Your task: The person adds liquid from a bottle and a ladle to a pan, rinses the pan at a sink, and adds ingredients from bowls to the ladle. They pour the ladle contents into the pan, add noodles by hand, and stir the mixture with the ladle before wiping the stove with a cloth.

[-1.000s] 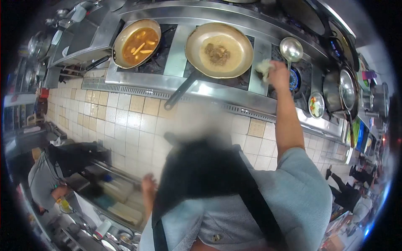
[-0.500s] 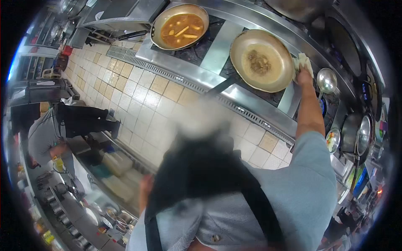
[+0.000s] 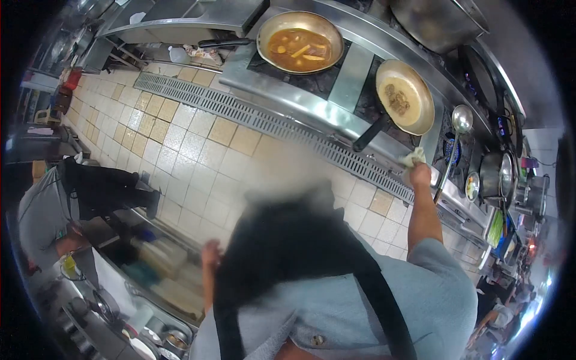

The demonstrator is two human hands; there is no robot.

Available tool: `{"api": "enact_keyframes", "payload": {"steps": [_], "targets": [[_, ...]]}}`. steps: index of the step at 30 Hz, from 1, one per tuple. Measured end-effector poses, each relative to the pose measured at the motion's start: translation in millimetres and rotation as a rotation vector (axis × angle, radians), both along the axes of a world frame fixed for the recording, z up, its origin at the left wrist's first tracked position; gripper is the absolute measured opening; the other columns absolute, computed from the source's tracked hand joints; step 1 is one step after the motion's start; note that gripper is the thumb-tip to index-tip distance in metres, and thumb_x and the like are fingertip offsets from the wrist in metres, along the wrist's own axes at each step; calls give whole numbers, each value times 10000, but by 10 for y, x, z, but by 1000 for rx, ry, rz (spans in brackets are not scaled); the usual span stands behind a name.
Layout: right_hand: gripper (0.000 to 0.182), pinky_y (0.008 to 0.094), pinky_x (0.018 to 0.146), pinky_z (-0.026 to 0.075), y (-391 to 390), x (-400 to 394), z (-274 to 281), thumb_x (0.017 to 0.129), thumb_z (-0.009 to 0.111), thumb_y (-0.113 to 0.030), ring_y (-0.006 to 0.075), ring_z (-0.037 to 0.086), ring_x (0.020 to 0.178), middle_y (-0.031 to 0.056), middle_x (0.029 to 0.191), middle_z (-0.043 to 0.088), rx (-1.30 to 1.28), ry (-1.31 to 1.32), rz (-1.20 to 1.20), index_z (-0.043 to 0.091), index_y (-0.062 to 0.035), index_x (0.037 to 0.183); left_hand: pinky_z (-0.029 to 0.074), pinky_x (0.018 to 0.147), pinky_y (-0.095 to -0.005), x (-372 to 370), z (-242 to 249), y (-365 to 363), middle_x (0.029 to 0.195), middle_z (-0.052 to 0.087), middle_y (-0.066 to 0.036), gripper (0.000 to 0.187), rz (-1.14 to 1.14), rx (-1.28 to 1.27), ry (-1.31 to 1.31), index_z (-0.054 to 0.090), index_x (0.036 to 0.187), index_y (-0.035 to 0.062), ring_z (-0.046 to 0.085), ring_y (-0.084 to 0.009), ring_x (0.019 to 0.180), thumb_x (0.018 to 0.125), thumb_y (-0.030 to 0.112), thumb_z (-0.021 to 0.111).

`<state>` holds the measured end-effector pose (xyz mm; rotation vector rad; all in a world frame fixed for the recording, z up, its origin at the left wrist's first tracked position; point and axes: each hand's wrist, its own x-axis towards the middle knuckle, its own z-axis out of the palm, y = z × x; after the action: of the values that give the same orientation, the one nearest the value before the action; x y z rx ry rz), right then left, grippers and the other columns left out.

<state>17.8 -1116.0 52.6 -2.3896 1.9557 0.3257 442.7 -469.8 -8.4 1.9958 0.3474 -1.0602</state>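
Note:
My right hand [image 3: 421, 174] is closed on a crumpled pale cloth [image 3: 414, 157] near the front edge of the stove. Just beyond it sits a pan of cream-coloured liquid with a brown clump [image 3: 405, 97], its black handle pointing toward the floor; the cloth is apart from this pan. To its left, another pan [image 3: 301, 42] holds brown sauce with pale pieces. My left hand [image 3: 211, 252] hangs low at my side, near the left counter, its fingers loosely apart and holding nothing visible.
A ladle [image 3: 462, 119] lies by a lit burner at the right, near a small bowl [image 3: 473, 186] and a pot [image 3: 493, 174]. A large pot [image 3: 441, 24] stands at the back. A co-worker [image 3: 45, 204] bends over the left counter. Tiled floor lies between the counters.
My right hand and the cloth have come away from the rim of the cream-coloured pan toward the stove's front edge. That pan has turned. My left hand shows more fully.

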Motion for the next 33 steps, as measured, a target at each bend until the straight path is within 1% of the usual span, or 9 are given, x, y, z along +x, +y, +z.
{"api": "enact_keyframes", "payload": {"steps": [2,6,10,13,16,20,22,26,33], "targets": [[306,400,816,501,104,-220,71,765,569,-159,348,649,869,192,928,669,92,-98,29,669,-51,1034,488,809,-441,248,-419,652,1163,593,-143,304,-1070,142,-719,586,1126,92,593,-343,927,844,205,589],[319,329,793,495,182,312,1114,783,580,-123,248,657,892,163,953,686,11,-533,-270,665,-54,1083,482,779,-452,443,-1358,1690,1084,594,-171,340,-1074,43,-1225,570,1137,57,576,-332,996,811,137,623],[274,265,801,478,20,1229,2011,867,520,-36,137,620,892,45,997,659,-98,-1137,-223,640,-5,1112,478,756,-433,644,246,945,1015,583,-160,388,-23,-459,96,549,1148,48,577,-307,941,772,65,645],[269,252,830,452,-414,1861,2309,858,549,-59,136,603,918,53,1024,657,-25,-1381,-143,643,-20,1107,484,709,-360,1134,-62,658,971,563,-121,370,-1119,-144,-1341,505,1211,63,565,-235,797,884,215,588],[304,249,829,452,-1103,2450,2165,847,542,-39,147,604,915,61,1031,653,55,-1503,-98,622,-24,1140,474,793,-389,1600,-281,64,1102,611,-143,400,-127,113,-15,537,1222,46,615,-247,960,891,261,598],[412,297,838,472,-2061,3016,1435,802,573,-107,226,626,953,126,1049,659,339,-1123,-267,572,-3,1200,475,760,-350,1770,217,-625,1158,583,-95,448,57,-25,-62,468,1286,62,607,-248,966,915,288,578],[439,385,910,463,-2542,3215,791,803,550,-161,330,597,1069,195,1151,621,-209,-301,218,564,-29,1221,474,757,-342,1766,245,-672,1162,578,-89,459,23,-51,-84,454,1296,65,604,-249,966,920,299,575],[461,429,991,410,-2592,3491,322,822,487,-163,364,526,1164,214,1243,553,20,-361,250,531,-84,1275,499,700,-329,1548,66,-213,1071,624,-58,349,137,-24,-5,522,1226,102,610,-181,942,919,264,554],[410,436,943,442,-1872,3521,47,832,520,-109,374,567,1085,222,1157,596,23,-174,149,544,-84,1241,500,678,-335,1319,-387,941,1012,632,-48,282,-901,130,-429,583,1135,109,612,-169,906,916,283,550]]}}
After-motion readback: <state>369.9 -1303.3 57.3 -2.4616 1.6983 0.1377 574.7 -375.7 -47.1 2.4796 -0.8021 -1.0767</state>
